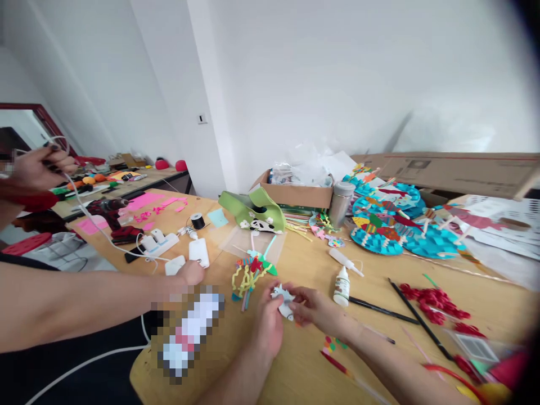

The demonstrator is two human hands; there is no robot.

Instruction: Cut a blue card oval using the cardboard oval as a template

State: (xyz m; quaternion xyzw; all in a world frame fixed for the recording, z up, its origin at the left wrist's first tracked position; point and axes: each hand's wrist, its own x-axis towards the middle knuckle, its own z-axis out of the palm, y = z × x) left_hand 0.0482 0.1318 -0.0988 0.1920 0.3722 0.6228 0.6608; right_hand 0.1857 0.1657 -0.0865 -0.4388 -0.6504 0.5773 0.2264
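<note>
Near the table's front edge, my left hand [270,323] grips a small pale cutout [284,304] with a jagged upper edge, thumb across its face. My right hand [314,306] pinches the right side of the same piece. Just beyond lie colorful fish-like cutouts [255,264] with yellow wavy strips [242,278] and pastel straws. To the right of my hands stands a white glue bottle [341,287], with a second slim nozzle bottle [346,261] lying behind it.
At left, a co-worker's hand [192,275] touches white chargers; the other hand [44,163] lifts a white cable [90,216]. A drill [112,216], power strip [158,244], green felt piece [253,208], metal flask [341,203], blue decorated plates [377,242] and black pencils [382,309] surround the workspace.
</note>
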